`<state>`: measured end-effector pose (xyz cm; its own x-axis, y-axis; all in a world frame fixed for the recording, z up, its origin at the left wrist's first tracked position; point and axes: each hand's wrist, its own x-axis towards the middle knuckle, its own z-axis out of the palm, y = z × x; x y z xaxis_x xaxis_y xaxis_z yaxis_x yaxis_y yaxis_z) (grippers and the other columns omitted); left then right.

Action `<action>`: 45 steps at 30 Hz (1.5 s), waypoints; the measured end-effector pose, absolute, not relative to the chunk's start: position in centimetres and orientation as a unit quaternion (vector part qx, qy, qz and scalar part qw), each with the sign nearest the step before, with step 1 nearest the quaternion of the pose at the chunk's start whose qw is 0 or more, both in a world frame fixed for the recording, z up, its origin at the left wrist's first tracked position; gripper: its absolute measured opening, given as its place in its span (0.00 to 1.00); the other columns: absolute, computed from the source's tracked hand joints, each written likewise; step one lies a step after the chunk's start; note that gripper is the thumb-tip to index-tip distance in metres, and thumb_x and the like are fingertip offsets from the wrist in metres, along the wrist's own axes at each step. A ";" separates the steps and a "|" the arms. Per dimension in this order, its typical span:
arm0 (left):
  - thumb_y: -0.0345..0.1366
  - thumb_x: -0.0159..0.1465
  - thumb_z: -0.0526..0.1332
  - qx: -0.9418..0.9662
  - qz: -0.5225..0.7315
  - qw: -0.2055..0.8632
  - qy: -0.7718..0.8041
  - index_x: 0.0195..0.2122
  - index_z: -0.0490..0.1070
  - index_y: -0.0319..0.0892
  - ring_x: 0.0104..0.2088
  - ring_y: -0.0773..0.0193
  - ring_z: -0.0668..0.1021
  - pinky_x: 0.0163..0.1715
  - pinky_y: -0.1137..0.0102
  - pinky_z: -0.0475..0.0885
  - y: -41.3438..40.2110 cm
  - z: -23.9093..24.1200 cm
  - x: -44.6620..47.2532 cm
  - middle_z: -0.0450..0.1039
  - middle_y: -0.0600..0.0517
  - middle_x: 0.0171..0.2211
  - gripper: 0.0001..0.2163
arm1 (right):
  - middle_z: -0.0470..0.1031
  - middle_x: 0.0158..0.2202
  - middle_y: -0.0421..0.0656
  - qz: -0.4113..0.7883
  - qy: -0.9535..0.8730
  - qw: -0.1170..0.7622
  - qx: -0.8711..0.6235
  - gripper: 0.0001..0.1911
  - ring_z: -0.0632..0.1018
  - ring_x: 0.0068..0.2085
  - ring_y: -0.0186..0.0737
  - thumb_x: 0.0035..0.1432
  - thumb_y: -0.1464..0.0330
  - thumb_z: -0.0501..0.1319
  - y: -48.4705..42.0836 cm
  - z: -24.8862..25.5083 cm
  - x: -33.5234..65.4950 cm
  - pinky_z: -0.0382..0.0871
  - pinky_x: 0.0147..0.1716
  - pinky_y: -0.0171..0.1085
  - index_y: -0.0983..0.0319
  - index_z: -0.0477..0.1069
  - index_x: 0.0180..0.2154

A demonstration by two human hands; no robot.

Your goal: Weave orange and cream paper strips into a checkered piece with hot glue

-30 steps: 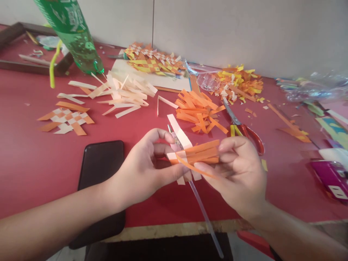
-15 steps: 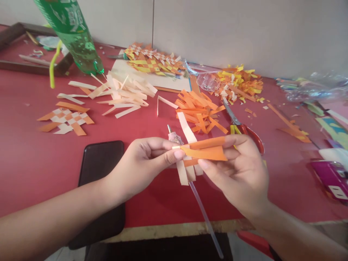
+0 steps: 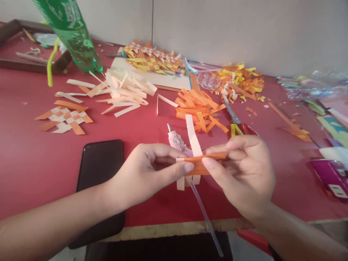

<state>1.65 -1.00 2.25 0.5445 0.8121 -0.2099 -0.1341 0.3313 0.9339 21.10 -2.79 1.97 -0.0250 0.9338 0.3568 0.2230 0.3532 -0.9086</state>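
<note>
Between my hands is a small weave of orange and cream paper strips (image 3: 202, 169). My left hand (image 3: 160, 168) pinches its left end, thumb in front and fingers behind. My right hand (image 3: 239, 170) presses the orange strips at the right with its thumb, the fingers behind them. One cream strip (image 3: 192, 134) sticks up from the weave, and cream ends hang below it. Behind the weave lies a pink glue gun (image 3: 176, 140) with a metal tip, partly hidden; a clear glue stick (image 3: 208, 221) extends below toward the table edge.
Loose cream strips (image 3: 125, 88) and orange strips (image 3: 199, 108) lie behind my hands. Scissors (image 3: 235, 116) rest at the right, a black phone (image 3: 100, 163) at the left, beside a woven paper fish (image 3: 66, 117). A green bottle (image 3: 78, 43) stands at back left; a purple phone (image 3: 331, 177) lies far right.
The orange strips, spread apart before, now lie folded together and flatter. My right thumb has moved left and up onto them. The upright cream strip has shifted right.
</note>
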 end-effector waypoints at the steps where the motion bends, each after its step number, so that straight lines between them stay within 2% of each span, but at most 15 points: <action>1: 0.37 0.63 0.66 0.484 0.319 0.732 0.357 0.35 0.79 0.40 0.31 0.65 0.84 0.37 0.74 0.78 -1.0 2.3 1.7 0.83 0.53 0.28 0.06 | 0.80 0.32 0.34 0.336 -0.637 0.525 -0.455 0.19 0.83 0.30 0.32 0.52 0.79 0.66 -2.8 1.9 21.1 0.80 0.28 0.26 0.54 0.62 0.40; 9: 0.39 0.64 0.64 0.513 0.304 0.706 0.383 0.34 0.79 0.40 0.29 0.64 0.83 0.34 0.73 0.77 -0.9 2.2 1.6 0.82 0.51 0.25 0.08 | 0.81 0.32 0.35 0.332 -0.650 0.516 -0.448 0.19 0.83 0.30 0.32 0.52 0.79 0.65 -2.8 1.9 21.0 0.80 0.28 0.26 0.54 0.63 0.40; 14: 0.37 0.64 0.64 0.512 0.310 0.696 0.396 0.32 0.76 0.39 0.26 0.65 0.82 0.31 0.76 0.76 -1.0 2.4 1.5 0.81 0.52 0.23 0.07 | 0.81 0.31 0.34 0.344 -0.648 0.515 -0.443 0.18 0.83 0.31 0.32 0.52 0.79 0.65 -2.8 2.0 20.9 0.80 0.29 0.26 0.54 0.63 0.39; 18: 0.36 0.65 0.63 0.481 0.306 0.728 0.382 0.32 0.75 0.39 0.30 0.63 0.84 0.34 0.74 0.79 -1.1 2.5 1.4 0.81 0.52 0.22 0.06 | 0.81 0.31 0.34 0.357 -0.648 0.498 -0.453 0.16 0.82 0.29 0.32 0.55 0.78 0.63 -2.6 2.1 21.0 0.79 0.25 0.27 0.54 0.63 0.39; 25: 0.38 0.63 0.65 0.471 0.310 0.731 0.385 0.32 0.76 0.40 0.31 0.59 0.85 0.36 0.70 0.80 -1.0 2.3 1.5 0.82 0.52 0.26 0.08 | 0.80 0.28 0.33 0.338 -0.630 0.495 -0.493 0.16 0.81 0.27 0.32 0.55 0.76 0.65 -2.6 2.2 21.1 0.77 0.22 0.28 0.54 0.62 0.38; 30: 0.39 0.63 0.65 0.450 0.319 0.756 0.351 0.35 0.78 0.41 0.30 0.62 0.84 0.38 0.69 0.79 -0.7 2.4 1.5 0.83 0.53 0.28 0.07 | 0.81 0.30 0.34 0.333 -0.622 0.507 -0.496 0.15 0.81 0.29 0.32 0.56 0.75 0.65 -2.6 1.9 21.2 0.78 0.25 0.29 0.54 0.63 0.39; 35: 0.41 0.63 0.65 0.484 0.280 0.738 0.378 0.32 0.78 0.39 0.32 0.60 0.83 0.38 0.69 0.77 -0.6 2.4 1.4 0.81 0.51 0.26 0.10 | 0.80 0.31 0.35 0.347 -0.622 0.511 -0.482 0.15 0.82 0.30 0.34 0.54 0.76 0.66 -2.2 2.0 21.4 0.79 0.26 0.30 0.54 0.65 0.39; 38: 0.42 0.64 0.64 0.465 0.299 0.739 0.385 0.32 0.76 0.39 0.30 0.61 0.83 0.38 0.67 0.77 -0.5 2.2 1.4 0.81 0.51 0.26 0.11 | 0.79 0.32 0.35 0.359 -0.622 0.502 -0.482 0.19 0.82 0.31 0.34 0.50 0.76 0.68 -2.0 2.0 21.4 0.79 0.24 0.28 0.54 0.66 0.40; 41: 0.40 0.66 0.62 0.449 0.315 0.761 0.347 0.32 0.74 0.40 0.31 0.61 0.83 0.41 0.65 0.77 -0.6 2.2 1.4 0.81 0.51 0.26 0.09 | 0.79 0.30 0.35 0.353 -0.614 0.498 -0.500 0.18 0.81 0.29 0.34 0.51 0.75 0.68 -2.0 2.0 21.4 0.79 0.24 0.28 0.54 0.65 0.40; 45: 0.39 0.65 0.63 0.464 0.279 0.760 0.359 0.32 0.74 0.39 0.33 0.63 0.82 0.39 0.70 0.76 -0.6 2.1 1.5 0.82 0.49 0.32 0.09 | 0.80 0.31 0.36 0.336 -0.594 0.517 -0.516 0.16 0.82 0.30 0.34 0.51 0.73 0.70 -2.1 1.9 21.7 0.79 0.25 0.28 0.56 0.67 0.39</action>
